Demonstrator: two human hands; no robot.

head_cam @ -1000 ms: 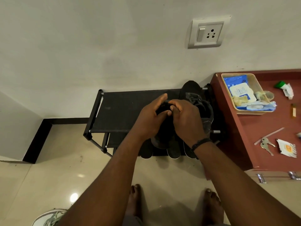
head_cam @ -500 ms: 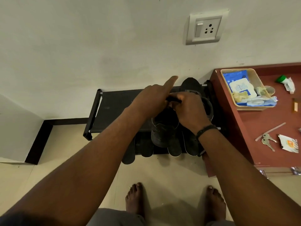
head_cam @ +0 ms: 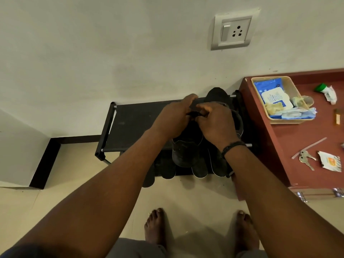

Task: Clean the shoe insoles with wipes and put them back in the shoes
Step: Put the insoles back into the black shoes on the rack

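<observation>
Both hands, left hand (head_cam: 174, 118) and right hand (head_cam: 216, 121), pinched something dark at the mouth of a black shoe (head_cam: 186, 151) on the rack (head_cam: 130, 125), seemingly an insole going in, while several insoles (head_cam: 200, 169) lay on the lower shelf, wipes (head_cam: 273, 95) apart.

There were two hands, left (head_cam: 172, 118) and right (head_cam: 216, 123), two bare feet (head_cam: 155, 226), two keys (head_cam: 305, 159), one basket (head_cam: 284, 121), one wall socket (head_cam: 233, 30), and one shoe rack (head_cam: 134, 125).
</observation>
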